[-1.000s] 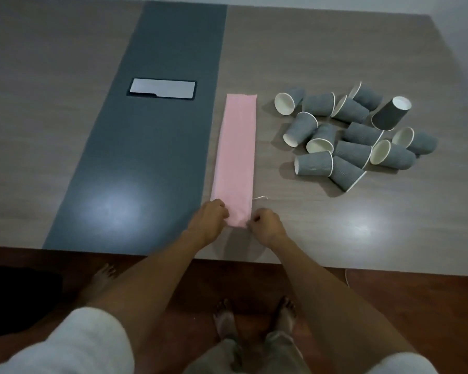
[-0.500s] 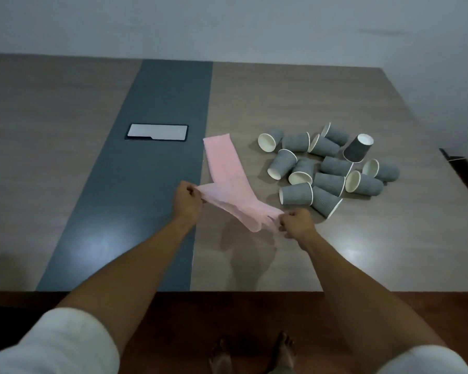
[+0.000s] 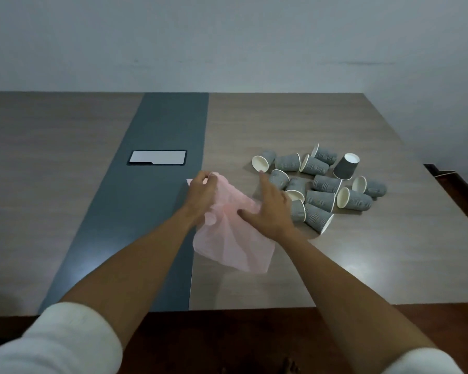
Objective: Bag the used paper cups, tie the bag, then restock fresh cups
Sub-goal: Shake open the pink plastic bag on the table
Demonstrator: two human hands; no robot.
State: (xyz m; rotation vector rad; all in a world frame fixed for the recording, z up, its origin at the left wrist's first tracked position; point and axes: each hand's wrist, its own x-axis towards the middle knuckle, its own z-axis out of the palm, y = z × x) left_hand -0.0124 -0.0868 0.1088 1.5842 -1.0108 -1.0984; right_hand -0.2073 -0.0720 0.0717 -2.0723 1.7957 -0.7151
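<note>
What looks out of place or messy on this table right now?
The gray paper cups lie toppled in a heap right of the pink plastic bag, most on their sides; one stands upside down. No liquid spill shows. The left hand grips the crumpled bag, lifted off the table; the right hand is spread open against it.

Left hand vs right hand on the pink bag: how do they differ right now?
Grip: the left hand is closed, pinching the top edge of the pink bag; the right hand is open, fingers spread.
Contact: the left hand holds the bag up off the table; the right hand lies flat against its side.
Position: the right hand sits nearer the grey cups, index finger pointing toward them.
Shared: both touch the bag, neither holds a cup.
</note>
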